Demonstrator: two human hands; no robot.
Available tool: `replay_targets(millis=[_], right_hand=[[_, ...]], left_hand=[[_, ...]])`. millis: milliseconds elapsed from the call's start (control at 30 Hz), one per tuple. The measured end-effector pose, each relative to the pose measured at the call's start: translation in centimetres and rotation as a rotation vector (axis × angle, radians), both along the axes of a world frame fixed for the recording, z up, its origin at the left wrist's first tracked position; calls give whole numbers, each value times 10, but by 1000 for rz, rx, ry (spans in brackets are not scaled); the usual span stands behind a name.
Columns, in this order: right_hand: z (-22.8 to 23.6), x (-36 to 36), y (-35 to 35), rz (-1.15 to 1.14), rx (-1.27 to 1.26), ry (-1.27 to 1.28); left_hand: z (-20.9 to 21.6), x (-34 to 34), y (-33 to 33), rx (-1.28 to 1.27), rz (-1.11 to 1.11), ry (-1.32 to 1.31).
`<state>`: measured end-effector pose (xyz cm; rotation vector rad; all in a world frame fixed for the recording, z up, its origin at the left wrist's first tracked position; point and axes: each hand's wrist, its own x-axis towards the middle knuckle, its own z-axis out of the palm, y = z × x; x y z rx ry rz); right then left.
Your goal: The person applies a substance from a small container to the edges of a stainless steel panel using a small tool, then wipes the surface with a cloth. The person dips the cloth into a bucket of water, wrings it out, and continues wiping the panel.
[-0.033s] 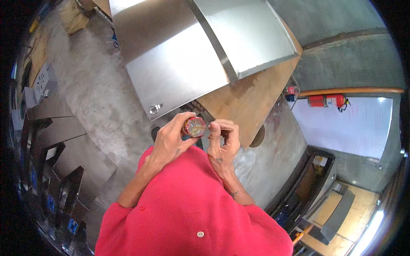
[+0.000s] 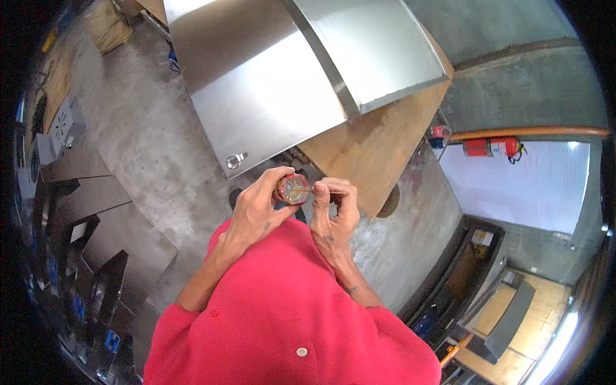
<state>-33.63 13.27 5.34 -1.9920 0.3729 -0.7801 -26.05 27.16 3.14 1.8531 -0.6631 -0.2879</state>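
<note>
A small red jar is held at the centre of the view, with a thin stick brought to its open face.
The jar, showing glossy yellowish contents, is grasped in the fingers of the left hand; the stick is pinched in those of the right hand, at 3 o'clock from it. Whether its tip is dipped cannot be told. Metal panels are laid at 12 o'clock on a wooden counter; a fire extinguisher is seen between 2 and 3 o'clock above a whiteboard.
</note>
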Motion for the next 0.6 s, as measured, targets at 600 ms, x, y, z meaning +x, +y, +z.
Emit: replay_targets(millis=[600], right_hand=[[-11, -51, 5, -45, 54, 55]], left_hand=[[-5, -49, 8, -127, -77, 167]])
